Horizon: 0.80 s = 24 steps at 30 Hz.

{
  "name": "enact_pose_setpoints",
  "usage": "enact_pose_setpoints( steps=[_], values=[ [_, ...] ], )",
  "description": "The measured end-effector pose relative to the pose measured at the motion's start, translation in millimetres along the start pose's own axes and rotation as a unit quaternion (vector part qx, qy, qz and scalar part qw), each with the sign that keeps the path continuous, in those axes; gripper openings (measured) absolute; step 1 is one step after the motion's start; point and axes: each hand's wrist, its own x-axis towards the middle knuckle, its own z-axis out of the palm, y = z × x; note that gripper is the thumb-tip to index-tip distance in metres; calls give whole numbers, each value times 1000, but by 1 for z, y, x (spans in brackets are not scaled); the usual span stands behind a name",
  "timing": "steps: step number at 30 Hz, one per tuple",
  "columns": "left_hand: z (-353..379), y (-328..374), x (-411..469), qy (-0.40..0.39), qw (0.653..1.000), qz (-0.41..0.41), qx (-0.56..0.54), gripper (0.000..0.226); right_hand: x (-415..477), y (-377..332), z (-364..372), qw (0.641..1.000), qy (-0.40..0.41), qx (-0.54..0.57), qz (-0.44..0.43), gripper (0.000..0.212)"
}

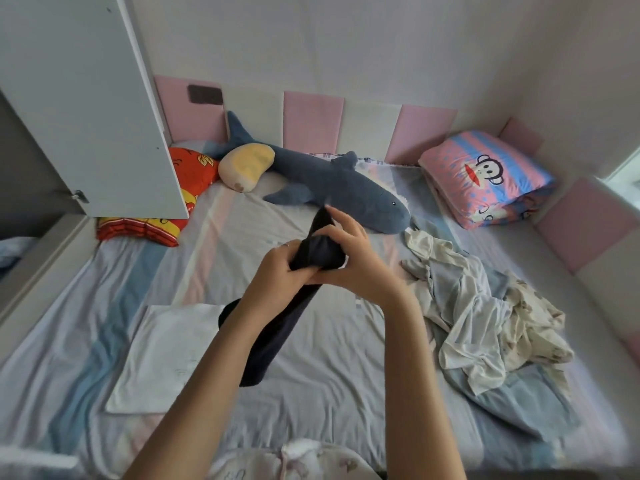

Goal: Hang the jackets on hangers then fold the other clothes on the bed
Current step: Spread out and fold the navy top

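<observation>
While the striped bed (329,403) fills the view, a rumpled pile of pale clothes (485,317) lies on its right side, a plush shark (332,185) near the headboard and 1 folded white garment (166,355) on the left. Above the middle hangs the dark garment (270,344), lifted, its upper end bunched. The left hand (277,268) and right hand (349,258) both curl tightly around that bunch.

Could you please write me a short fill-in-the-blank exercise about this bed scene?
1. The left hand and right hand grip a dark garment; the plush toy beyond them is a ___.
2. The folded cloth beside the left arm is ___ in colour.
3. The unfolded pile lies to the ___ of the hands.
Missing words: shark; white; right.
</observation>
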Motion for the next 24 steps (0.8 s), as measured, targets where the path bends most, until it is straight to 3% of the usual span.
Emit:
enact_pose_setpoints(
  steps=[2,6,11,14,18,21,24],
  values=[
    [-6,-2,2,-9,1000,2,1,13,3,0,-4,999,3,-31,-8,50],
    [-16,-4,6,0,999,47,-11,13,-1,-4,-21,997,78,25,11,6],
    [-28,-6,8,-81,994,59,-43,19,-9,-13,-39,959,251,128,-16,44],
    [-34,-13,7,-184,982,24,23,17,-13,-19,-48,933,313,173,-33,42],
    [-40,-35,8,-290,938,-44,185,5,-17,-17,-54,903,392,176,-23,34],
    [-51,-56,9,-266,921,-100,265,23,-24,-5,-60,888,429,167,16,35],
    [-64,-69,8,-173,928,-123,307,27,-38,14,-66,915,383,81,101,32]
  ],
)
